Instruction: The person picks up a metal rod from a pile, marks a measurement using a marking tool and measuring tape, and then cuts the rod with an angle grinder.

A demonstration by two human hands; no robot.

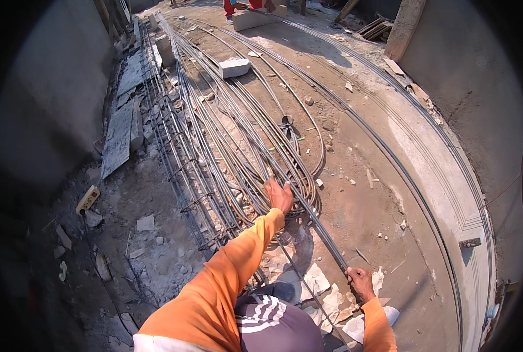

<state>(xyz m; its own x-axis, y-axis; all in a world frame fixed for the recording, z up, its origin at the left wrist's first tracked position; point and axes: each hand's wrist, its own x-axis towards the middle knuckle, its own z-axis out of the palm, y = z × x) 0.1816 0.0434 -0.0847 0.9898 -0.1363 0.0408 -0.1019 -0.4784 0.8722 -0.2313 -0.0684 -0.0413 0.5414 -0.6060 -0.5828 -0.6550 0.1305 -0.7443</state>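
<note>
Many long steel reinforcing bars (226,135) lie in a bundle on the dirt ground, running away from me. My left hand (279,193), arm in an orange sleeve, reaches forward and rests on the bars near their looped ends; whether it grips one I cannot tell. My right hand (360,283) is closed around the near end of a single long bar (326,237) low at the right. That bar runs up toward the bundle.
A tied rebar cage (179,176) lies left of the bundle. White blocks (234,67) sit on the bars farther off. Broken white slab pieces (323,293) lie by my knee. Grey walls stand left and right. A person in red trousers (238,6) stands far ahead.
</note>
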